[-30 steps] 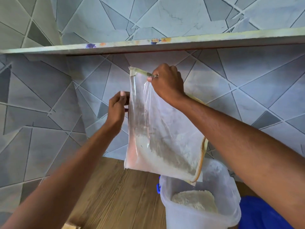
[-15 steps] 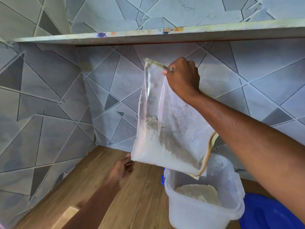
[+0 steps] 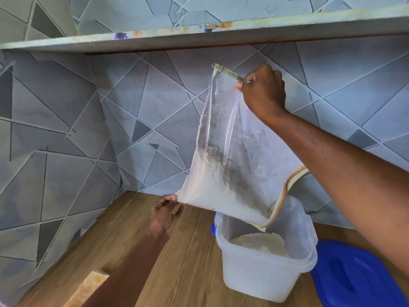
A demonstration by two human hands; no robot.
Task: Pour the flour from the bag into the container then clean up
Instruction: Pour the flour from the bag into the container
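Right hand (image 3: pixel 264 94): fingers clenched on the sealed upper edge of the bag (image 3: pixel 230 156), at 12 o'clock of the film. Left hand (image 3: pixel 165 216): fingertips pinch the bag's lower corner at 8 o'clock; other fingers loosely curled.

Bag hangs above the container (image 3: pixel 263 271), mouth at 4 o'clock dipping just inside its rim. Flour (image 3: pixel 212 191) sits slumped in the lower part; more lies heaped in the container. Blue lid (image 3: pixel 358 278) lies at 3 o'clock of the container on the wooden counter (image 3: pixel 137 240).

Judgement: film is thin, limp and slick, dusted inside; load is light but shifts suddenly. Best holds are the stiff seam and the corners, not the mid-panel. Raising the 8 o'clock corner should slide the remainder towards the mouth; a jerk risks a puff over the rim.
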